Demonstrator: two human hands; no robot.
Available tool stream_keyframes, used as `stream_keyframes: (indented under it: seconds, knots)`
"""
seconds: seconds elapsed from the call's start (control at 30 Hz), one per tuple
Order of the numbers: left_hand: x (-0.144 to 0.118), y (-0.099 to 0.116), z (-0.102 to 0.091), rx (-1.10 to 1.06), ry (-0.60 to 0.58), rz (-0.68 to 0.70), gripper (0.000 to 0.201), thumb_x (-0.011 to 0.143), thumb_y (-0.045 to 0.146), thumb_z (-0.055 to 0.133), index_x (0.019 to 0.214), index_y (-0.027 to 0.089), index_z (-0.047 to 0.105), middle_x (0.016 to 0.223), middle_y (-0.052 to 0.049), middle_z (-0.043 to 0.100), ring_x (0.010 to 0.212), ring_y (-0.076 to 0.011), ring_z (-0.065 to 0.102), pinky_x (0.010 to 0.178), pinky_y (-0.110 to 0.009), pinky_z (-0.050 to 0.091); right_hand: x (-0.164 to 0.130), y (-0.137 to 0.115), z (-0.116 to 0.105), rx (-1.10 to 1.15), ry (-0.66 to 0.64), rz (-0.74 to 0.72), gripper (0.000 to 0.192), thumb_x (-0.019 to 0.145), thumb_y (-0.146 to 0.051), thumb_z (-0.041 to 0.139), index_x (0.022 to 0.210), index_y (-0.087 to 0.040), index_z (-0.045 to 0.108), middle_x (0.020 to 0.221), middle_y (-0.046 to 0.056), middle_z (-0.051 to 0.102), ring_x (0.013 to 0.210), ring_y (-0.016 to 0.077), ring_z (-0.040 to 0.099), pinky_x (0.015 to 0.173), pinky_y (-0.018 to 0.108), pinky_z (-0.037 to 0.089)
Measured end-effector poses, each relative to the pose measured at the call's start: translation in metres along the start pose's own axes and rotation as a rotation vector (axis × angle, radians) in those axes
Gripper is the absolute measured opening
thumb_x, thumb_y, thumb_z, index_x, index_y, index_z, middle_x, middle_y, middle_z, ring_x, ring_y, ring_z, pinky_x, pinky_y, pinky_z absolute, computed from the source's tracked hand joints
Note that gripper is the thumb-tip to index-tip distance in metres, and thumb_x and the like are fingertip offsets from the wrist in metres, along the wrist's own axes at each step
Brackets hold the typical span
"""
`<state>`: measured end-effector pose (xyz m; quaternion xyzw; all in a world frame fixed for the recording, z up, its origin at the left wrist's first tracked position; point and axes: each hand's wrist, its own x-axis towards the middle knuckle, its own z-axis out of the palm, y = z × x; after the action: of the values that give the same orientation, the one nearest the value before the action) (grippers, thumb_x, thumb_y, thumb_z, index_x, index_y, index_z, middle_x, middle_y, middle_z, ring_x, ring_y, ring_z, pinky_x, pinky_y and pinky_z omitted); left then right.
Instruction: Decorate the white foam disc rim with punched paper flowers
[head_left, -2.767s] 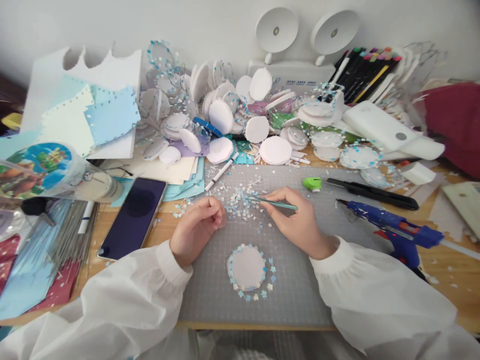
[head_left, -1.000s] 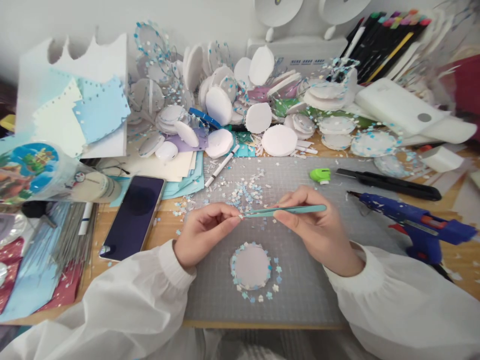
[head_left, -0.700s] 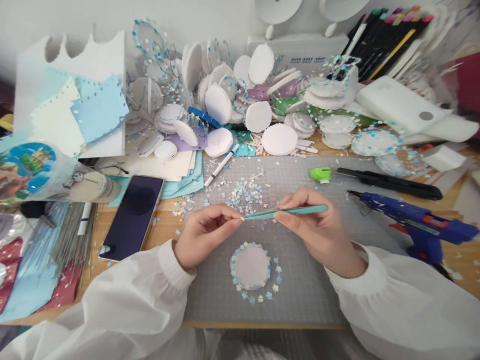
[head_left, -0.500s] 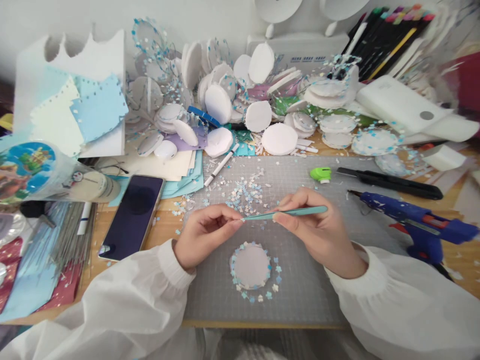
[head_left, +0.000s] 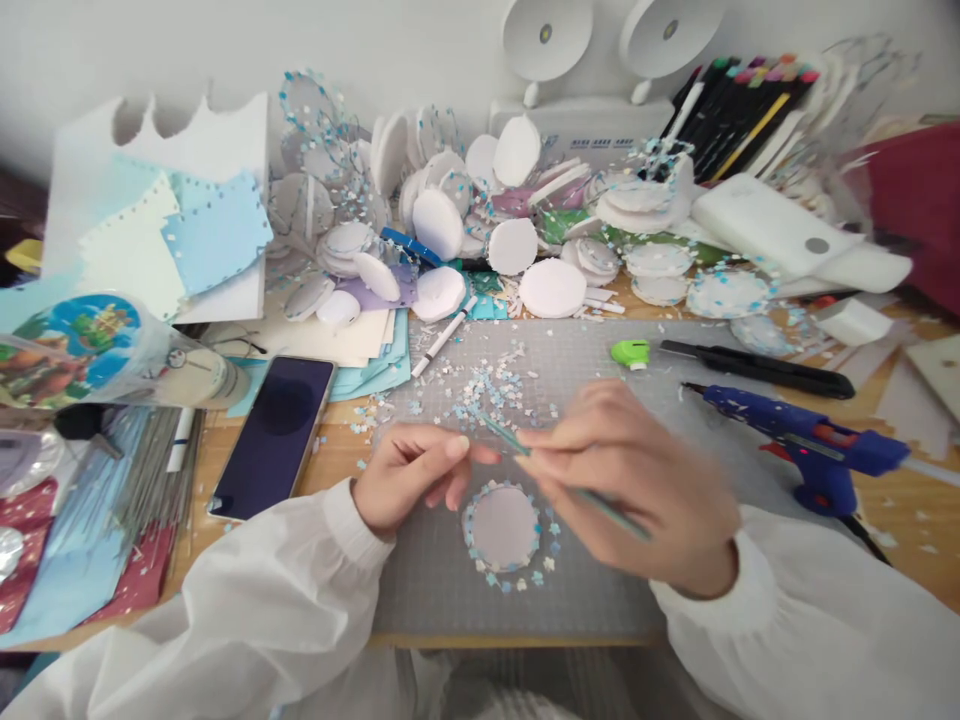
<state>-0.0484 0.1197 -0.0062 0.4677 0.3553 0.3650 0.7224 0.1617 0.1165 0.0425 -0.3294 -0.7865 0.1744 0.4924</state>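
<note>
In my right hand (head_left: 622,470) is a pair of teal tweezers (head_left: 506,437), gripped like a pencil, tips pointing up and left. Those tips hover at the near edge of a scatter of tiny blue and white paper flowers (head_left: 487,388). My left hand (head_left: 416,470) is just left of the tips, index finger stretched out, thumb apart from its tip, nothing visible between them. Below both hands lies a white foam-like disc (head_left: 502,528) ringed with small flowers. An arc of more flowers (head_left: 537,578) curves around its lower right side on the grey cutting mat (head_left: 435,600).
Right of the mat's middle are a blue hot glue gun (head_left: 806,435), a black utility knife (head_left: 757,368) and a small green tool (head_left: 630,352). A phone (head_left: 274,435) lies left. Stacked white discs (head_left: 553,287) line the back. A plastic cup (head_left: 97,345) lies far left.
My left thumb and index finger have parted from the tweezer tips. My right hand has turned, swinging the tweezers' back end down and its tips up toward the scattered flowers. The view has shifted slightly.
</note>
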Motion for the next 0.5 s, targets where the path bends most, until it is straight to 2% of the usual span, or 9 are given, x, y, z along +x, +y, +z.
stream_keyframes:
  seconds: [0.1, 0.17, 0.27, 0.33, 0.4, 0.5]
  knots:
    - [0.000, 0.003, 0.002, -0.012, -0.043, -0.028, 0.047, 0.080, 0.055, 0.060, 0.061, 0.013, 0.069, 0.041, 0.001, 0.051, 0.034, -0.0049, 0.031, 0.037, -0.022, 0.022, 0.002, -0.015, 0.004, -0.254, -0.197, -0.270, 0.015, 0.079, -0.006, 0.061, 0.076, -0.021, 0.062, 0.082, 0.002, 0.072, 0.067, 0.0136, 0.059, 0.072, 0.037, 0.047]
    - [0.000, 0.005, 0.003, -0.027, -0.031, -0.031, 0.051, 0.078, 0.054, 0.063, 0.048, 0.013, 0.062, 0.038, 0.001, 0.049, 0.033, -0.0045, 0.030, 0.038, -0.023, 0.021, 0.000, -0.021, 0.010, -0.377, -0.257, -0.421, 0.016, 0.082, -0.011, 0.059, 0.070, -0.022, 0.062, 0.079, 0.001, 0.071, 0.069, 0.0138, 0.058, 0.075, 0.038, 0.046]
    - [-0.001, 0.006, 0.006, -0.080, 0.013, -0.057, 0.041, 0.074, 0.049, 0.068, 0.056, 0.013, 0.065, 0.034, 0.005, 0.040, 0.032, -0.0041, 0.024, 0.039, -0.023, 0.018, -0.004, -0.025, 0.023, -0.466, -0.289, -0.582, 0.017, 0.084, -0.017, 0.058, 0.068, -0.023, 0.063, 0.079, 0.001, 0.070, 0.073, 0.0155, 0.056, 0.073, 0.037, 0.045]
    - [-0.001, 0.007, 0.007, -0.111, 0.029, -0.068, 0.035, 0.073, 0.046, 0.069, 0.063, 0.012, 0.067, 0.033, 0.007, 0.034, 0.034, -0.0041, 0.022, 0.040, -0.022, 0.016, -0.005, -0.026, 0.029, -0.504, -0.286, -0.549, 0.017, 0.084, -0.016, 0.058, 0.070, -0.023, 0.063, 0.082, 0.001, 0.070, 0.074, 0.0156, 0.055, 0.074, 0.038, 0.044]
    - [0.000, 0.006, 0.007, -0.124, 0.053, -0.060, 0.034, 0.075, 0.044, 0.068, 0.062, 0.013, 0.065, 0.034, 0.009, 0.028, 0.036, -0.0044, 0.020, 0.042, -0.022, 0.015, -0.007, -0.028, 0.027, -0.509, -0.305, -0.450, 0.013, 0.084, -0.014, 0.058, 0.077, -0.022, 0.065, 0.087, 0.001, 0.070, 0.077, 0.0156, 0.056, 0.080, 0.039, 0.044]
    - [0.003, 0.006, 0.005, -0.136, 0.122, -0.032, 0.036, 0.078, 0.043, 0.063, 0.057, 0.014, 0.058, 0.037, 0.009, 0.022, 0.039, -0.0061, 0.020, 0.044, -0.023, 0.015, -0.021, -0.034, 0.002, -0.436, -0.290, -0.317, 0.019, 0.081, -0.014, 0.061, 0.097, -0.022, 0.067, 0.099, 0.002, 0.069, 0.088, 0.0174, 0.057, 0.088, 0.040, 0.041]
